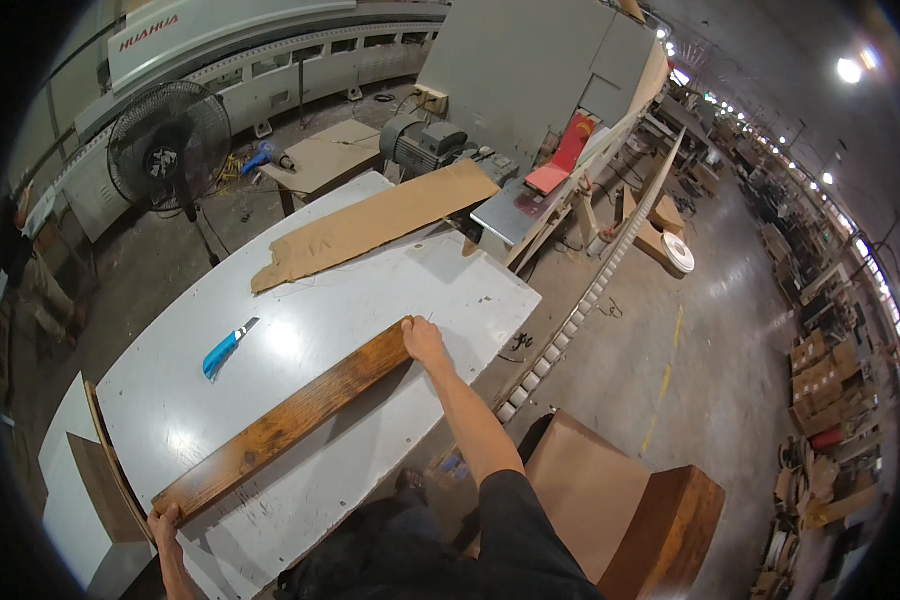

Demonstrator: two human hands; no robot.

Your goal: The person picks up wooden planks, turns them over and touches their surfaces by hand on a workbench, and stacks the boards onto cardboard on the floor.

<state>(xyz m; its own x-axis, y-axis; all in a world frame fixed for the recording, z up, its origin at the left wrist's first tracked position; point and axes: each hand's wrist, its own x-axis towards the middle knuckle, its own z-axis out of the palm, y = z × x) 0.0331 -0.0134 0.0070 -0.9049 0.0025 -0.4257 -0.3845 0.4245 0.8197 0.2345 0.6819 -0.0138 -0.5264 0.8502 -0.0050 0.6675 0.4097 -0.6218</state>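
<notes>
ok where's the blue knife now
In the head view, the blue knife lies left of centre on the white table, between the cardboard and the wooden board.

A black fan (160, 160) stands before a long pale machine (235, 35); a blue power tool (262, 155) rests on a small brown table (340, 150) near a grey motor (425, 148); a cardboard strip (380, 222) and a blue knife (224, 352) lie apart on a white table (160, 390); a red panel (563, 155) sits beside a grey cabinet (530, 60); at right, a white roll (678, 254) lies near a yellow floor line (665, 375), with boxes (825, 375) piled beyond and lamps (849, 70) glowing overhead.
</notes>
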